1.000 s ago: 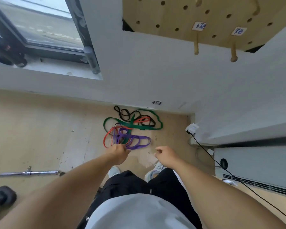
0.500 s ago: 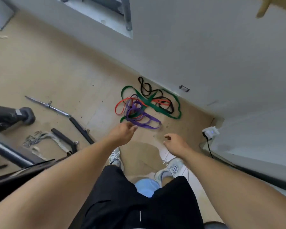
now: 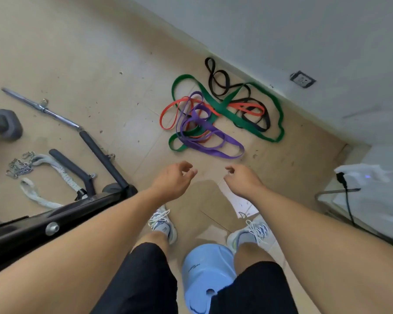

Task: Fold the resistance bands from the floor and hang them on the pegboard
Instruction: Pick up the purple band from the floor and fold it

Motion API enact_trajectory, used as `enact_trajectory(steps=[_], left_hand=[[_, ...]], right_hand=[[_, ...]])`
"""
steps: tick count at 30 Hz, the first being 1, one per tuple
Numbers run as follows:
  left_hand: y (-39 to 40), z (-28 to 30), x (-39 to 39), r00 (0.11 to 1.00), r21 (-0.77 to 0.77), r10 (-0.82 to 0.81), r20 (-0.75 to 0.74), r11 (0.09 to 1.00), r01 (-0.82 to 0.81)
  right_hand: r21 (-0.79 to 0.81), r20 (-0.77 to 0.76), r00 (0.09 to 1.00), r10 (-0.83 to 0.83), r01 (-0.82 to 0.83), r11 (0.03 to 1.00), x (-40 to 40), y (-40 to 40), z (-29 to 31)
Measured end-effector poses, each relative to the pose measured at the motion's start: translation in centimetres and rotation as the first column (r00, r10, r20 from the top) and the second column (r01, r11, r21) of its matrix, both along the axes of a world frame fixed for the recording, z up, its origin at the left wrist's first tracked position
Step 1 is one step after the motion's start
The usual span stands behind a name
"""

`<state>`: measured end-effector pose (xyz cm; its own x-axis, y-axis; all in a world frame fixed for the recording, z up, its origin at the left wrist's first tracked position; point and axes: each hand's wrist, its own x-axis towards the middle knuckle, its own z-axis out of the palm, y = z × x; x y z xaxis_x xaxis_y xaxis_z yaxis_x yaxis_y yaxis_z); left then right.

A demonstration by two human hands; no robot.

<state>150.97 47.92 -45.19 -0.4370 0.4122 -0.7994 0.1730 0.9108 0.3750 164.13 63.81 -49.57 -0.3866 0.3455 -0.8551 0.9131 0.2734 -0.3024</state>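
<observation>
Fingers on your left hand (image 3: 173, 180) hang loosely curled and apart, gripping nothing; those on your right hand (image 3: 241, 180) are likewise relaxed and empty, both hovering above the floor (image 3: 82, 53) short of the bands. From the head view, you are at the very first step: reaching down to pick a band, with nothing yet folded or hung. The tangled pile lies just ahead of your hands against the wall (image 3: 281, 26): the purple band (image 3: 210, 148) is nearest, looped over the green band (image 3: 222, 107), with the orange band (image 3: 168, 112) and black band (image 3: 218, 85) woven through. The next move likely calls for pinching the purple loop alone and drawing it free without dragging the others. Room is tight: a black machine frame (image 3: 43, 225) and cable bar (image 3: 41, 107) crowd your left, a power cord (image 3: 347, 200) your right, and a blue stool (image 3: 204, 275) sits between your legs. The pegboard is out of view.
</observation>
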Motion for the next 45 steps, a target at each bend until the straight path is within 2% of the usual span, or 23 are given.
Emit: enact_trajectory(steps=[5,10,14,17,20,26,29,38,43,45], left_hand=[[1.6,-10.0,-1.9,0.997,0.097,0.023,-0.071,0.995,-0.016],[2.6,-18.1,-5.8,0.984,0.049,-0.109,-0.138,0.992,0.117],[2.7,-20.7,-9.8,0.986,0.011,-0.13,-0.104,0.991,0.132],[2.3,-21.1,-11.7,0.962,0.035,-0.133,-0.24,0.989,0.146],[2.0,-20.7,-11.9,0.94,0.05,-0.168,-0.296,0.98,0.191],[1.6,-18.8,-9.9,0.911,0.064,-0.215,-0.353,0.965,0.253],[1.2,-17.9,-8.6,0.896,0.05,-0.239,-0.374,0.959,0.277],[-0.1,-16.4,-6.9,0.854,-0.027,-0.31,-0.419,0.944,0.329],[-0.8,-14.9,-6.1,0.831,-0.045,-0.329,-0.449,0.937,0.347],[-1.3,-14.2,-5.7,0.814,-0.033,-0.329,-0.479,0.933,0.358]], right_hand=[[0.062,-0.031,0.995,0.097,-0.095,0.994,-3.8,0.2,-11.8],[0.17,-0.059,0.972,0.228,-0.215,0.962,-7.4,-0.3,-23.0],[0.282,-0.178,0.931,0.32,-0.263,0.923,-11.3,-1.4,-30.1],[0.414,-0.199,0.884,0.424,-0.316,0.853,-13.8,-3.2,-34.3],[0.484,-0.158,0.869,0.469,-0.346,0.804,-14.7,-5.1,-37.0],[0.549,-0.032,0.856,0.515,-0.416,0.725,-15.7,-4.8,-38.5],[0.549,-0.04,0.844,0.534,-0.428,0.718,-15.7,-4.4,-38.2],[0.497,-0.173,0.87,0.461,-0.327,0.804,-14.2,-4.4,-33.7],[0.517,-0.344,0.86,0.376,-0.161,0.841,-13.6,-3.7,-29.3],[0.494,-0.433,0.852,0.294,-0.048,0.868,-13.5,-3.0,-26.4]])
